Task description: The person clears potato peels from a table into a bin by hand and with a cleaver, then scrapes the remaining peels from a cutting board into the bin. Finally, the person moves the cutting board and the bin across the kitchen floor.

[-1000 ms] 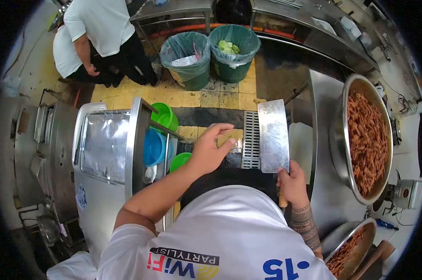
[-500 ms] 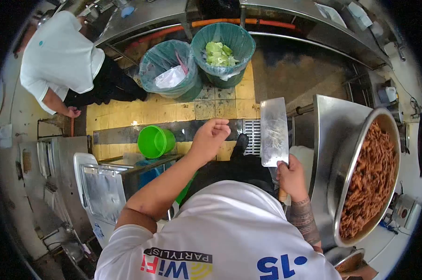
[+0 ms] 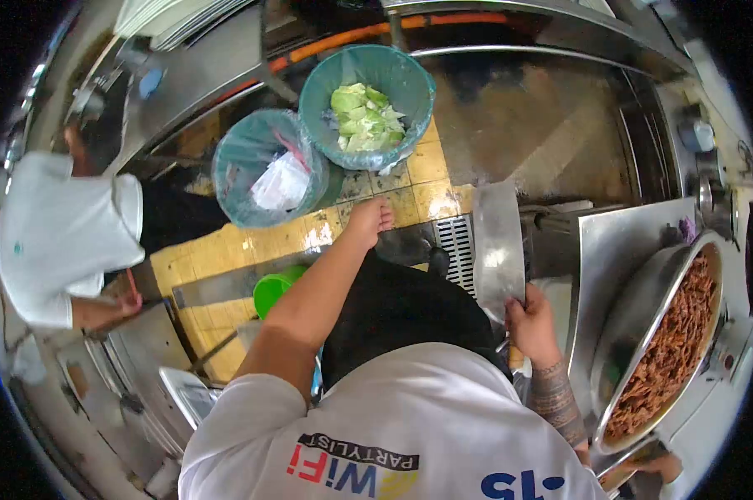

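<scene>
My right hand [image 3: 533, 329] grips a wide cleaver [image 3: 498, 246] by its wooden handle, the blade pointing forward over the floor grate. My left hand [image 3: 371, 219] is held out in front of me with its fingers curled in, and nothing shows in it. Just beyond it stand two lined green bins. One bin [image 3: 314, 87] holds pale green vegetable trimmings [image 3: 365, 117]; the other bin [image 3: 226, 179] has crumpled white paper [image 3: 281, 181] inside. To the right of the cleaver, a large metal basin [image 3: 614, 346] of brown shredded food [image 3: 668, 354] rests on a steel table [image 3: 597, 275].
At left a person in a white shirt [image 3: 68, 237] holds a thin red stick. Another person's hand [image 3: 666, 467] shows at lower right, beyond the basin. A bright green bucket [image 3: 270, 292] stands on the yellow tiles [image 3: 264, 246]. Steel counters [image 3: 201, 83] run along the back.
The view has shifted, and the bins now appear nearer and further left. My left hand has moved toward them, its fingers more curled. The cleaver stays in my right hand.
</scene>
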The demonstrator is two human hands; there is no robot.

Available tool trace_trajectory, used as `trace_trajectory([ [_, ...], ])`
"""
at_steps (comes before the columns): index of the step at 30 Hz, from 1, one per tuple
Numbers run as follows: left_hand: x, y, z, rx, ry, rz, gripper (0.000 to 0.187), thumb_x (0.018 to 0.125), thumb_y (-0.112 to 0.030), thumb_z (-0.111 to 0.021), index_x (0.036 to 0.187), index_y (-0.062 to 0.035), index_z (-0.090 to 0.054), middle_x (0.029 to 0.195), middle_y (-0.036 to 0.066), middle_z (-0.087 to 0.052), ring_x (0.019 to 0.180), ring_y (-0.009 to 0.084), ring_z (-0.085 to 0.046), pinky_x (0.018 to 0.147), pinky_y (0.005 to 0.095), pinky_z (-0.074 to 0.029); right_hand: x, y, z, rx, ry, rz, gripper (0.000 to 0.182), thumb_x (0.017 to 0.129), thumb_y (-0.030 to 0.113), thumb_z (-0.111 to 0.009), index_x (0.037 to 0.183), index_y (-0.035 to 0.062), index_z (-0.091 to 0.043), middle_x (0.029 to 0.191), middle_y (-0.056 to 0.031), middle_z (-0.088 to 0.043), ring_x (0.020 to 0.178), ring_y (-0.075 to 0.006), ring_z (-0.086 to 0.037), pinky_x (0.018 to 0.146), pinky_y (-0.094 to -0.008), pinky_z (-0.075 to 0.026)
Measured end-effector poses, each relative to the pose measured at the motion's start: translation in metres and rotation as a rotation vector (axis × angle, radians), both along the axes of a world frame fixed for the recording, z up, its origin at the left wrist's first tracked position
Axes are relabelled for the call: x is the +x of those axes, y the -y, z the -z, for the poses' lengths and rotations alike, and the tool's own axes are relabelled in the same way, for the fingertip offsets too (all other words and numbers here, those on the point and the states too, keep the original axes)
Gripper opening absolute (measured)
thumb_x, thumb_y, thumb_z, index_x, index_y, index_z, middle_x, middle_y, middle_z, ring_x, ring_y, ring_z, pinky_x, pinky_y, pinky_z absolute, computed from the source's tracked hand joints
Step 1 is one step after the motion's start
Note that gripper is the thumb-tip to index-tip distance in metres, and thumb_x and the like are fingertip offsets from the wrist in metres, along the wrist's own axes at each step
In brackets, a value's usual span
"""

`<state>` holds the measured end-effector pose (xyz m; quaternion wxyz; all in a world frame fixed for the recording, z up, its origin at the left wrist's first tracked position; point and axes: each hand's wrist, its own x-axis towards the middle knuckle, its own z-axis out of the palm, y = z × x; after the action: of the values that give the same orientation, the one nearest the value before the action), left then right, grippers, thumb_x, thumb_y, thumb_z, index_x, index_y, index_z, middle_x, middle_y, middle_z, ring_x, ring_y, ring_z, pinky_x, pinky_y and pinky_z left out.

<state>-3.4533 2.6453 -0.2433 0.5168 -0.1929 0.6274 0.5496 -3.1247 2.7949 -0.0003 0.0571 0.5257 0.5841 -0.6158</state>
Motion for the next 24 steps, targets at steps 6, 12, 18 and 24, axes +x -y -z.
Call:
trace_trajectory([
  [6,-0.064,-0.053,0.105,-0.208,0.219,0.002,0.047,0.094,-0.041,-0.072,0.125,-0.0087,-0.055,0.099,0.013,-0.059,0.076,0.022,-0.058,0.068,0.0366,-0.053,-0.024,0.062,0.01,0.028,0.076,0.331,0.011,0.103,0.008,-0.058,0.11,0.0002,-0.06,0.076,-0.0018,-0.061,0.06,-0.0086,-0.056,0.054,-0.0283,-0.047],
  [12,-0.119,-0.086,0.22,-0.166,0.426,-0.4,0.048,0.093,-0.042,-0.074,0.126,-0.0144,-0.053,0.095,0.006,-0.053,0.076,0.0188,-0.048,0.064,0.0329,-0.041,-0.067,0.158,0.016,0.023,0.15,0.566,0.01,0.102,0.003,-0.059,0.111,-0.0023,-0.059,0.081,-0.0041,-0.062,0.062,-0.0086,-0.055,0.055,-0.0276,-0.047],
  [18,-0.122,-0.104,0.258,-0.212,0.322,-0.442,0.035,0.096,-0.039,-0.064,0.116,-0.0125,-0.053,0.093,0.006,-0.051,0.065,0.0162,-0.042,0.056,0.0331,-0.036,-0.09,0.214,0.006,-0.081,0.214,0.606,0.006,0.1,-0.001,-0.059,0.105,-0.0029,-0.059,0.079,-0.0051,-0.062,0.064,-0.0095,-0.055,0.056,-0.0284,-0.048],
  [24,-0.125,-0.11,0.28,-0.211,0.114,-0.252,0.037,0.099,-0.041,-0.051,0.121,-0.0107,-0.049,0.104,0.008,-0.053,0.088,0.0211,-0.05,0.07,0.036,-0.046,-0.078,0.287,0.035,0.009,0.176,0.801,0.004,0.098,0.0,-0.061,0.102,-0.0008,-0.061,0.076,-0.0058,-0.062,0.062,-0.0108,-0.055,0.055,-0.0299,-0.047],
])
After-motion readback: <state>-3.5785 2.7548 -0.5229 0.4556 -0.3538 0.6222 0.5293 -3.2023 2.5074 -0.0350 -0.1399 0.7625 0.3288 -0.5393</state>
